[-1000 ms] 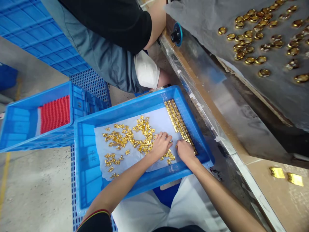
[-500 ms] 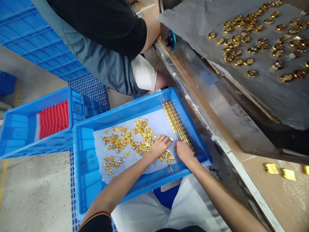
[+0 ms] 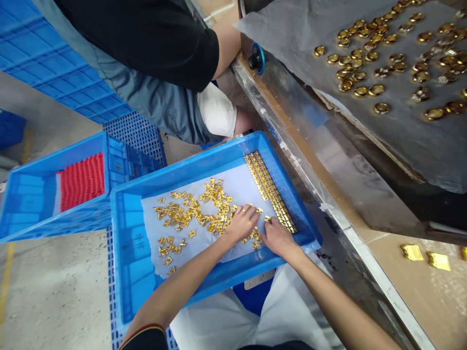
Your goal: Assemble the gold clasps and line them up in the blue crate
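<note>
In a shallow blue tray (image 3: 219, 287) across my lap, many small square gold metal pieces (image 3: 189, 209) lie scattered on white paper (image 3: 233, 182). Along the tray's right side, more of the gold pieces form tight, even rows (image 3: 270, 187). My left hand (image 3: 242, 223) rests over the right part of the loose pile, fingers spread, their tips beside one gold piece (image 3: 259, 210). To its right, my right hand (image 3: 280, 238) has its thumb apart from its fingers. Its fingertips reach another gold piece (image 3: 267, 218) near the rows. The undersides of both hands are hidden.
A metal-edged workbench (image 3: 314, 180) runs along my right, carrying gold rings (image 3: 375, 90) on grey sheeting and larger gold pieces (image 3: 412, 253). Another person (image 3: 146, 48) sits ahead. At left, a blue crate (image 3: 25, 189) holds red ridged material (image 3: 82, 181).
My right hand has drawn slightly down and away from the rows, and its fingers have opened out, with a gold piece now showing at their tips. My left hand has barely moved.
</note>
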A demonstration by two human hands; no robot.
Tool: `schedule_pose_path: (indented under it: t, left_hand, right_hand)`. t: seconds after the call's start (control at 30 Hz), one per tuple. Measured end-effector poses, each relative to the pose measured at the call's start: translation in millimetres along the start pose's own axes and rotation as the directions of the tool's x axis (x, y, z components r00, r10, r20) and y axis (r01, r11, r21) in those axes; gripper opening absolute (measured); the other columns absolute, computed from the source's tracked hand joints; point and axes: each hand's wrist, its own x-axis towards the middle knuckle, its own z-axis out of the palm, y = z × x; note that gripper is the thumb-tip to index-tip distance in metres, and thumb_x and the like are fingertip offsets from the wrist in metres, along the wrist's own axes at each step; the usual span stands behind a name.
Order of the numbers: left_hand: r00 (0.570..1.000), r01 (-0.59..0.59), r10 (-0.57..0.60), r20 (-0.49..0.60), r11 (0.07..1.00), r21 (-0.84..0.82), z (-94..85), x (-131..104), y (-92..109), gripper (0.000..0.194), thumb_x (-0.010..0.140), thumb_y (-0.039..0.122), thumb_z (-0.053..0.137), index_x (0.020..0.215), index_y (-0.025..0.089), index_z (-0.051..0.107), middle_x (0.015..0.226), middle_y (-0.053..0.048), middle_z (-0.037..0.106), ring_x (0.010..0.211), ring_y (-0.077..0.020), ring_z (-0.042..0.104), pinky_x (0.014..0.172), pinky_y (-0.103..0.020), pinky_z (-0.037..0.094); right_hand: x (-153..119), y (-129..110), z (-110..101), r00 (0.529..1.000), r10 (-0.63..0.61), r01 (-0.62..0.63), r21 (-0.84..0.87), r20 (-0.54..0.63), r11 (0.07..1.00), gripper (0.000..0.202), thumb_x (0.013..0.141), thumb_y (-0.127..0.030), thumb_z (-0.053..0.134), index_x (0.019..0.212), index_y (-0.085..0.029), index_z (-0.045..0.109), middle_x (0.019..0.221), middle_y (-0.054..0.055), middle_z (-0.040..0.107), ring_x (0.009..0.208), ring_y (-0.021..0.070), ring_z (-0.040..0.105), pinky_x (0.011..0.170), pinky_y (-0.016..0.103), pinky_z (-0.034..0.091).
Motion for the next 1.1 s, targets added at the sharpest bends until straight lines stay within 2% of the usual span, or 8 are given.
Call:
schedule_pose_path:
  t: [0.3, 0.5, 0.7, 0.9, 1.1]
  left_hand:
    - [0.999, 0.001, 0.000, 0.037, 0.999, -0.046, 3.8, 9, 3, 0.031, 0.099, 0.017, 0.048, 0.125, 0.021, 0.065, 0.122, -0.011, 0.069, 0.120, -0.0273, 0.056, 0.094, -0.044, 0.046]
    - [0.999, 0.012, -0.012, 0.038, 1.000, -0.019, 2.6, 19, 6, 0.032, 0.098, 0.021, 0.051, 0.127, 0.018, 0.063, 0.126, -0.012, 0.068, 0.119, -0.0282, 0.055, 0.093, -0.043, 0.047]
    - [0.997, 0.054, -0.053, 0.057, 0.999, -0.007, 0.2, 24, 8, 0.035, 0.098, 0.020, 0.051, 0.131, 0.022, 0.062, 0.132, -0.011, 0.067, 0.119, -0.0282, 0.056, 0.093, -0.043, 0.048]
    - [0.997, 0.035, -0.034, 0.074, 0.999, -0.016, -2.0, 26, 8, 0.036, 0.097, 0.019, 0.051, 0.130, 0.023, 0.062, 0.134, -0.011, 0.066, 0.119, -0.0288, 0.056, 0.093, -0.044, 0.047]
    - [0.997, 0.040, -0.039, 0.059, 0.999, -0.007, -3.0, 26, 10, 0.034, 0.098, 0.019, 0.049, 0.130, 0.021, 0.062, 0.134, -0.012, 0.066, 0.118, -0.0278, 0.057, 0.092, -0.042, 0.046]
  right_hand:
    - [5, 0, 2, 0.999, 0.027, -0.025, 0.033, -0.043, 0.999, 0.047, 0.098, -0.025, 0.057, 0.141, -0.006, 0.054, 0.150, 0.026, 0.048, 0.120, 0.0287, 0.067, 0.103, 0.031, 0.048]
    - [10, -2, 2, 0.998, 0.030, -0.027, 0.054, -0.053, 0.998, 0.053, 0.098, -0.024, 0.056, 0.146, -0.004, 0.047, 0.155, 0.027, 0.041, 0.127, 0.0292, 0.063, 0.106, 0.031, 0.047]
    - [9, -2, -1, 0.997, 0.022, -0.018, 0.060, -0.073, 0.998, 0.050, 0.098, -0.024, 0.055, 0.146, -0.007, 0.048, 0.151, 0.024, 0.046, 0.123, 0.0278, 0.065, 0.102, 0.031, 0.049]
    - [5, 1, 2, 0.995, 0.038, -0.034, 0.048, -0.096, 0.998, 0.044, 0.099, -0.025, 0.053, 0.142, -0.011, 0.053, 0.149, 0.023, 0.050, 0.121, 0.0275, 0.066, 0.099, 0.033, 0.050]
    - [2, 5, 4, 0.995, 0.048, -0.045, 0.025, -0.090, 0.999, 0.043, 0.100, -0.026, 0.051, 0.139, -0.008, 0.056, 0.148, 0.023, 0.051, 0.121, 0.0298, 0.066, 0.098, 0.034, 0.051]
